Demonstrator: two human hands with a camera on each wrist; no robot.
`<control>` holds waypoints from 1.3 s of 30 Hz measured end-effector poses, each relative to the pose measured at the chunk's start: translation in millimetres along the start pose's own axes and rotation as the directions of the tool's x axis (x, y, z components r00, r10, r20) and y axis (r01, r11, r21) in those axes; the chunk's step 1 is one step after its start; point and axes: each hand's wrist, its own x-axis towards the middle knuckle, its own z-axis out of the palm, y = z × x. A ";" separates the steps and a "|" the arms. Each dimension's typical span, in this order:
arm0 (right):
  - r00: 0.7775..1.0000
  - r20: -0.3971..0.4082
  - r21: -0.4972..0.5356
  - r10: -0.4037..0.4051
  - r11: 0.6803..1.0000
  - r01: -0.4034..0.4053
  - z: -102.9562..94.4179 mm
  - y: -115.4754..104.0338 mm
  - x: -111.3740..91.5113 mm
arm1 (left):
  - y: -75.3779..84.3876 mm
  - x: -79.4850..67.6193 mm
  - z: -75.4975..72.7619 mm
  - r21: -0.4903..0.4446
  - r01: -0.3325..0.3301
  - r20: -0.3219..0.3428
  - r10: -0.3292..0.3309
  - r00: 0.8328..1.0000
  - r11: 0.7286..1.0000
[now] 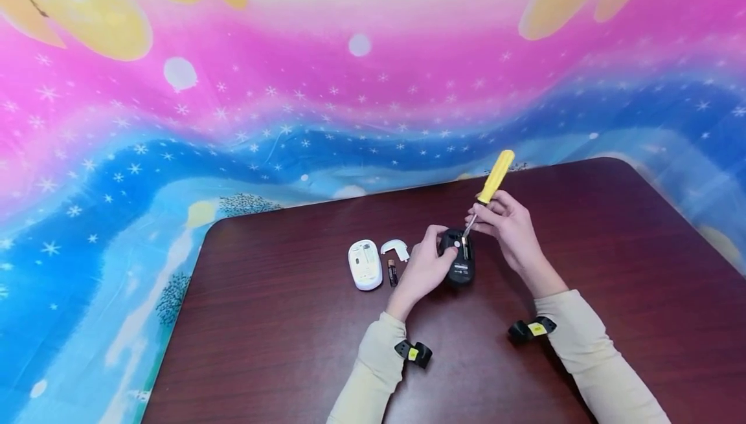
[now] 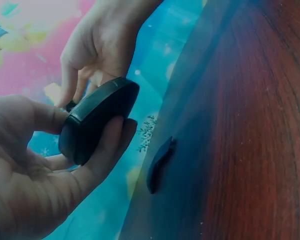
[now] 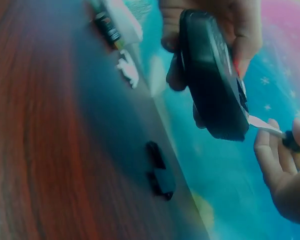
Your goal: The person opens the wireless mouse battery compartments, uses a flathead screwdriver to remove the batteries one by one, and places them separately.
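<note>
My left hand (image 1: 427, 265) grips a black computer mouse (image 1: 462, 271) by its sides, raised off the table with its underside facing up. Its battery compartment is uncovered, and a battery (image 1: 465, 248) lies inside. In my right hand (image 1: 515, 228) is a screwdriver with a yellow handle (image 1: 497, 175), pinched near where the shaft begins. The shaft (image 3: 264, 125) slants down, and its tip meets the mouse at the end of the compartment; the exact contact is too small to tell. A loose black cover (image 3: 163, 181) lies on the table beneath the mouse in the right wrist view.
Left of the hands, a white mouse (image 1: 364, 266) lies underside up. Beside it are a curved white cover (image 1: 396, 248) and a loose dark battery (image 1: 392, 273). All lie on a dark red-brown wooden table (image 1: 280, 320), with a colourful cloth (image 1: 326, 87) hanging behind.
</note>
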 end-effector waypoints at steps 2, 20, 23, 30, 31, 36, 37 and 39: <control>1.000 -0.024 0.072 0.009 0.997 -0.008 -3.0 -3.5 0.3 | -0.3 0.8 -0.4 -0.008 0.001 -0.036 -0.002 0.999 1.000; 0.960 -0.001 -0.534 0.281 0.811 -0.238 -37.8 -12.5 7.2 | -4.6 5.8 -9.4 -0.135 0.019 -0.144 -0.038 0.989 0.991; 0.947 -0.001 -0.619 0.321 0.744 -0.253 -43.7 -11.0 8.1 | -4.8 5.9 -9.9 -0.141 0.021 -0.144 -0.042 0.989 0.990; 0.922 -0.042 -0.734 0.384 0.615 -0.290 -52.2 -11.0 9.9 | -4.2 5.8 -9.9 -0.140 0.027 -0.136 -0.047 0.990 0.990; 0.921 -0.047 -0.743 0.387 0.603 -0.291 -52.9 -11.0 9.9 | -4.1 5.8 -10.0 -0.141 0.027 -0.135 -0.047 0.990 0.990; 0.917 -0.062 -0.785 0.393 0.549 -0.288 -56.8 -10.5 9.8 | -3.9 5.3 -10.5 -0.145 0.028 -0.133 -0.048 0.990 0.989; 0.917 -0.064 -0.795 0.393 0.536 -0.285 -57.9 -10.2 9.9 | -4.0 5.4 -10.4 -0.146 0.028 -0.133 -0.048 0.990 0.989; 0.916 -0.068 -0.811 0.396 0.512 -0.282 -59.6 -9.9 10.0 | -4.2 5.4 -10.3 -0.146 0.029 -0.132 -0.048 0.990 0.989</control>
